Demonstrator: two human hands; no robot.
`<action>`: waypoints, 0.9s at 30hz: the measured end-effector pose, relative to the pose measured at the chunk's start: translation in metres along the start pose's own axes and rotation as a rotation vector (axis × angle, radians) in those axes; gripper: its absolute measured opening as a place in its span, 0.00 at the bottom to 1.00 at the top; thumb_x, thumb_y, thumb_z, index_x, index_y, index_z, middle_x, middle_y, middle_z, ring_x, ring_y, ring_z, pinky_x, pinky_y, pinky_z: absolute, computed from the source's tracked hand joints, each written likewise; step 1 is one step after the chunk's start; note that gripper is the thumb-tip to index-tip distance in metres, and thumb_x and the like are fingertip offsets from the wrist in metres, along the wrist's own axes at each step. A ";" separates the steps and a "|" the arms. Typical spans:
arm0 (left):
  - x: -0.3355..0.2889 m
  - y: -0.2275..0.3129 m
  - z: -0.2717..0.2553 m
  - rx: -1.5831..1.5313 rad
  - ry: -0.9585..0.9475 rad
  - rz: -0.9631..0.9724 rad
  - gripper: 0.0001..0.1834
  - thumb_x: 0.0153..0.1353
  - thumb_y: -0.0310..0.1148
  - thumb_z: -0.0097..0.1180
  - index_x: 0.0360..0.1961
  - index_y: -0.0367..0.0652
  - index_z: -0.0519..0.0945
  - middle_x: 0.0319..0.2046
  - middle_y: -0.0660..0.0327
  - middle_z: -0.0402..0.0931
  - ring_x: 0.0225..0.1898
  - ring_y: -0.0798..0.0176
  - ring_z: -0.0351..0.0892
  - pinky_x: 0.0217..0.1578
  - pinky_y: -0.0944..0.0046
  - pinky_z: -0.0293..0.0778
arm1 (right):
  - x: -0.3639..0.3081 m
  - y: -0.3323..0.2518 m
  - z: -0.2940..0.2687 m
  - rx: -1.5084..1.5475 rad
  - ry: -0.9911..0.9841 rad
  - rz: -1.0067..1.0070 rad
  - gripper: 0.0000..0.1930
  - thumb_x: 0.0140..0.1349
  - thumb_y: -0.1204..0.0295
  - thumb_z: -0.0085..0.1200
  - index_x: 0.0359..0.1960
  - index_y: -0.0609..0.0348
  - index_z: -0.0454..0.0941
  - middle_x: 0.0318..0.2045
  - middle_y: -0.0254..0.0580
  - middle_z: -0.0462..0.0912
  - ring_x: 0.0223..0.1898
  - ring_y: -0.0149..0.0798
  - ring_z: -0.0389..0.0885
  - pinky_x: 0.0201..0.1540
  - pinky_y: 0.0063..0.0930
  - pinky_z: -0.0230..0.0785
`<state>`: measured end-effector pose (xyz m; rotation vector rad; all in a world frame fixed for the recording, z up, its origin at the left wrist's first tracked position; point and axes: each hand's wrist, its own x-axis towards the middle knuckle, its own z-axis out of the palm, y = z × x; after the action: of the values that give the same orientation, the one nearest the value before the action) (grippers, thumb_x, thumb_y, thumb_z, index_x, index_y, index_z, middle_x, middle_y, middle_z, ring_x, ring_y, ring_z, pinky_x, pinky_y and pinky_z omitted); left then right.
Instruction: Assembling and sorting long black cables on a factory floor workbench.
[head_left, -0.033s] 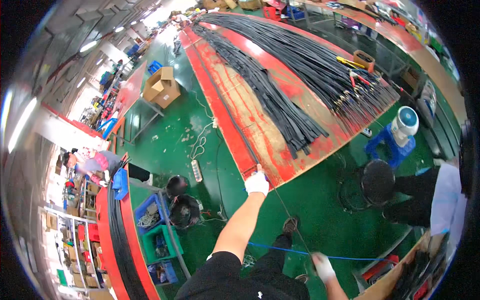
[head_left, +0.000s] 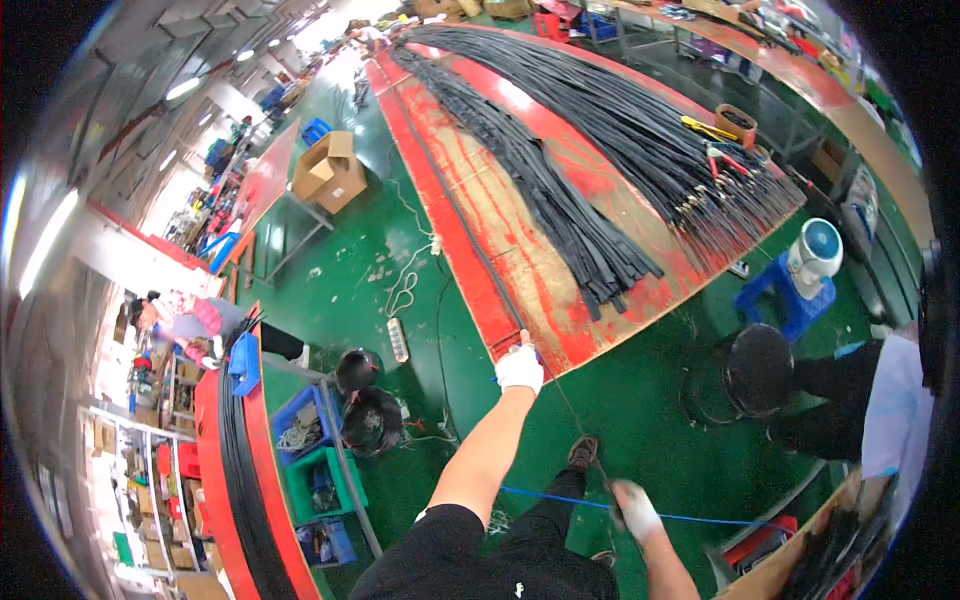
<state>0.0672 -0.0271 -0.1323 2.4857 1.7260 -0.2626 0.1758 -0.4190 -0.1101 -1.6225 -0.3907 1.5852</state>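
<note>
My left hand (head_left: 519,366), in a white glove, is closed at the near left corner of a long red table (head_left: 565,345). Its fingers wrap the near end of a long black sleeve (head_left: 470,245) that lies along the table's left side. A thin dark cable (head_left: 572,408) runs from this hand down over the floor to my right hand (head_left: 637,508). That hand is gloved too and smeared by motion; it appears closed on the cable, though its fingers are not sharp. A blue strap (head_left: 555,496) stretches across behind my right hand.
Flat black sleeves (head_left: 570,220) and a bundle of black cables (head_left: 640,150) cover much of the table. At right are a black bucket (head_left: 755,370), a fan (head_left: 815,250) on a blue stool (head_left: 785,295), and a person (head_left: 890,400). Crates (head_left: 340,480) and a power strip (head_left: 398,340) lie left.
My right hand has moved slightly up and left along the cable. My left hand stays at the table corner, and the whole view has shifted a little.
</note>
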 end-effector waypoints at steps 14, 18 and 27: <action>-0.007 0.022 0.013 0.231 0.202 0.157 0.30 0.75 0.40 0.49 0.75 0.45 0.69 0.44 0.51 0.85 0.42 0.49 0.89 0.42 0.48 0.83 | -0.021 0.153 0.028 -0.053 0.353 -0.189 0.20 0.78 0.58 0.53 0.41 0.69 0.82 0.31 0.45 0.83 0.34 0.39 0.78 0.43 0.37 0.73; -0.015 0.017 0.010 0.177 0.173 0.060 0.30 0.74 0.37 0.48 0.75 0.43 0.69 0.45 0.51 0.85 0.44 0.50 0.89 0.43 0.50 0.84 | -0.165 0.250 -0.011 -0.365 0.467 -0.165 0.17 0.74 0.60 0.54 0.38 0.64 0.83 0.31 0.59 0.84 0.34 0.59 0.84 0.40 0.43 0.74; -0.037 0.006 0.012 0.035 0.075 0.086 0.34 0.70 0.40 0.55 0.76 0.45 0.68 0.46 0.49 0.85 0.46 0.47 0.88 0.46 0.48 0.83 | -0.170 0.244 -0.051 -0.360 0.337 -0.038 0.18 0.72 0.58 0.57 0.42 0.64 0.85 0.25 0.44 0.82 0.27 0.38 0.79 0.34 0.39 0.73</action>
<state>0.0586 -0.0654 -0.1364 2.6187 1.6491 -0.1965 0.1200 -0.7085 -0.1763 -2.1007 -0.5428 1.2294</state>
